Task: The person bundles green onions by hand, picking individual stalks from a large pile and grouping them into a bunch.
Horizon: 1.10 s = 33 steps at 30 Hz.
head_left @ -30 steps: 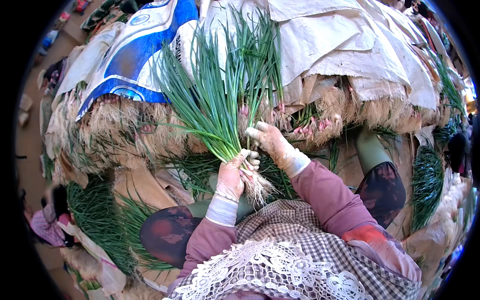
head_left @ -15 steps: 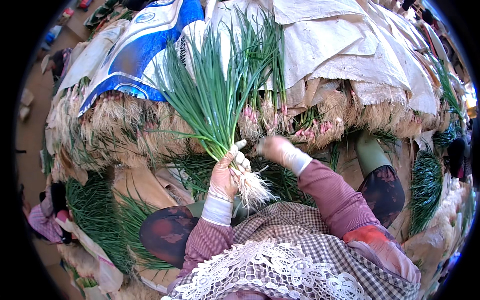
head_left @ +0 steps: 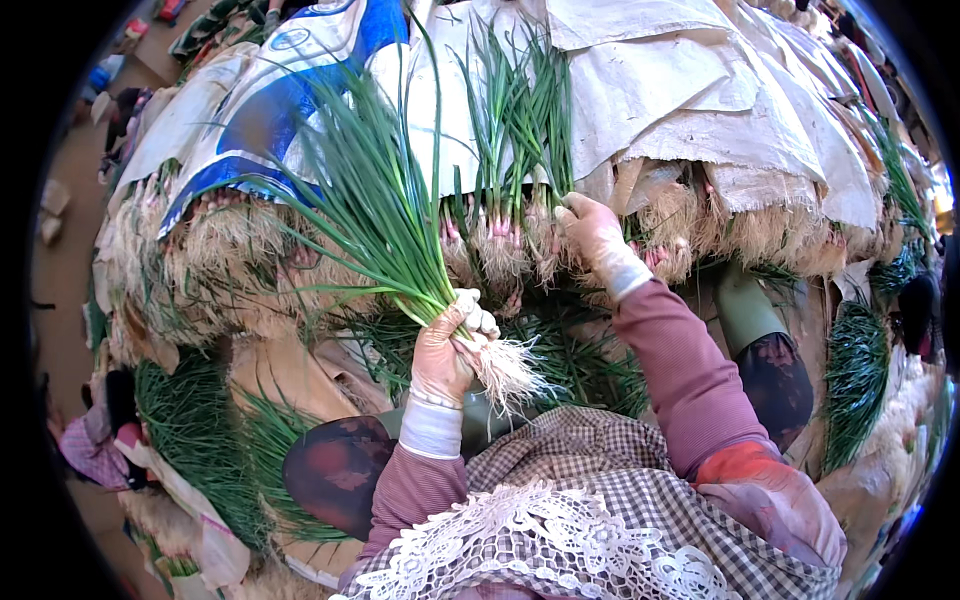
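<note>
My left hand (head_left: 442, 352), in a thin pale glove, is closed around the lower stems of a thick bunch of green onions (head_left: 385, 215). Its long leaves fan up and to the left, and the whitish roots hang below my fist. Farther off, more green onions (head_left: 510, 125) lie in a small loose group on a white sack, pink bulbs and roots toward me. At the right edge of that group, my gloved right hand (head_left: 594, 232) has its fingers closed at the base of one green onion, whose bulb is hidden by the hand.
A long heap of rooted onions (head_left: 240, 235) runs across in front of me, covered by white cloth sacks (head_left: 680, 110) and a blue-and-white sack (head_left: 265, 125). Cut green leaves (head_left: 185, 430) lie at left. A green pile (head_left: 852, 385) is at right. Another person (head_left: 95, 440) is at far left.
My right hand has moved away from the held bunch, up and right to the loose green onions. My left hand keeps its grip, and the bunch leans farther left.
</note>
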Available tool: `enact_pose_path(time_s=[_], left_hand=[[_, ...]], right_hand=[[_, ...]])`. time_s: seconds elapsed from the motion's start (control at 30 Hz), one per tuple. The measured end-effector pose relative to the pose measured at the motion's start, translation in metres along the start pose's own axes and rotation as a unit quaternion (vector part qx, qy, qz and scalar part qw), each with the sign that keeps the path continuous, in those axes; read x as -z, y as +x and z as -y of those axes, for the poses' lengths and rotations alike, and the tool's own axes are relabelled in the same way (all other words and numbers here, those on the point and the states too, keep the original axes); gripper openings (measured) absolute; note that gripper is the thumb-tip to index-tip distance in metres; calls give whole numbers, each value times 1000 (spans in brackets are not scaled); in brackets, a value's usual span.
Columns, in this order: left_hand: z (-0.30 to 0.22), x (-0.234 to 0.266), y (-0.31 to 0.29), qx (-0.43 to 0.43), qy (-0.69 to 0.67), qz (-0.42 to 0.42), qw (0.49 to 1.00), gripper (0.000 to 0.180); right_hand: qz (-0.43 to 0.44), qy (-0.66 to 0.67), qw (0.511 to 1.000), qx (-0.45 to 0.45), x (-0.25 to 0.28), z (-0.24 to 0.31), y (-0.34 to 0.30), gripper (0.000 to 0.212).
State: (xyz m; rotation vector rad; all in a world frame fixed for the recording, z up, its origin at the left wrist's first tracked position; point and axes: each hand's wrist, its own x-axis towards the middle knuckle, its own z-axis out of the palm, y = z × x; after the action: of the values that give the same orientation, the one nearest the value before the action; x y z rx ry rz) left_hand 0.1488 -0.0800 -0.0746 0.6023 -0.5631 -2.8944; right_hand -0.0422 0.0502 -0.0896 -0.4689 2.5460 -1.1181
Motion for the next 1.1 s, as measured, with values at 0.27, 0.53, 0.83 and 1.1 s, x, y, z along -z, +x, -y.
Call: enact_pose_path(time_s=[0.27,0.53,0.83,1.1], left_hand=[[20,31,16,-11,54,-87,995,19],[9,4,2,11,-24,27,999,21],[-2,-3,-4,-19,9,36,999,24],[22,15,9,13,96,-87,991,21]], right_hand=[[29,-29,954,296,-41,27,-79,20],[3,-109,994,-9,-47,44,-1,37],[115,219,968,-36,-15,20,-5,15],[231,217,937,147,-45,49,-68,29]])
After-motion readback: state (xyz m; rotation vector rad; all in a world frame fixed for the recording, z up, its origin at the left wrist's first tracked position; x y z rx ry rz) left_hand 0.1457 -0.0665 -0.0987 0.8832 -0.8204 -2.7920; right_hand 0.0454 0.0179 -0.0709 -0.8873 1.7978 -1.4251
